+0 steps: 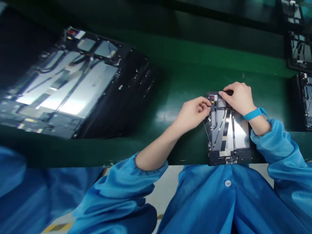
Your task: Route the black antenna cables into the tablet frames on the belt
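An opened tablet chassis [229, 133] lies on the green conveyor belt, showing a metal plate, dark strips and thin cables. My left hand [192, 113] pinches at the chassis's upper left corner, close to small components, and a thin wire [206, 134] runs down from under the fingers. My right hand [237, 97] curls over the top edge of the chassis, gripping a small black item [229, 93] whose exact kind I cannot tell. A blue wrist strap [254, 113] circles my right wrist. Both forearms wear blue sleeves.
A large, blurred tablet chassis [65, 84] sits on the belt to the left. Several similar units [305, 100] line the right edge. A blue sleeve [21, 188] fills the lower left, and a pale floor with yellow marking [57, 227] shows below the belt.
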{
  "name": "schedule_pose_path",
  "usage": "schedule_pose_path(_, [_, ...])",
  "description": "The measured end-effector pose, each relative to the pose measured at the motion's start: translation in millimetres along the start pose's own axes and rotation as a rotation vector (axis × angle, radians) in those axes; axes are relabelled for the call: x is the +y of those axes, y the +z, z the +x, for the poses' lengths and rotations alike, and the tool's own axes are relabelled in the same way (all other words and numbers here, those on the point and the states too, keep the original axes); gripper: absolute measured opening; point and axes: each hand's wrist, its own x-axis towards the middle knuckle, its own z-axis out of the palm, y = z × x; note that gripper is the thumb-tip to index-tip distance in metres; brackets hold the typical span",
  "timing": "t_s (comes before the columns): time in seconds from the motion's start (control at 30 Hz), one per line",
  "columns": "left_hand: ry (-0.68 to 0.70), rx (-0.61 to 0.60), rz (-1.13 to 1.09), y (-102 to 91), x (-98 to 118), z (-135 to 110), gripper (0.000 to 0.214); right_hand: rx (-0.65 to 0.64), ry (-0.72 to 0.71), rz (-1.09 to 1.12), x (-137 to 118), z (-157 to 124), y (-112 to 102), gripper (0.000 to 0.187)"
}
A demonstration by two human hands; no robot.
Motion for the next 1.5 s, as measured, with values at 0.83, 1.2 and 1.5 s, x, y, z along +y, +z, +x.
schedule_pose_path(0.83, [-0.045,-0.121,-0.28,-7.1,-17.5,2.3,0.021,0.209,-0.209,0.2,-11.5,-78.6,-7.6,0.012])
schedule_pose_path(1.2, [0.354,-0.214,0.983,-2.5,38.4,-12.6,0.032,0.24,-0.124,0.322,-3.0,-71.1,3.3,0.01])
schedule_pose_path(1.5, [0.231,-0.351,0.737,-9.7,52.3,14.7,0.006,0.151,-0.249,0.294,3.8,-82.5,-3.9,0.013])
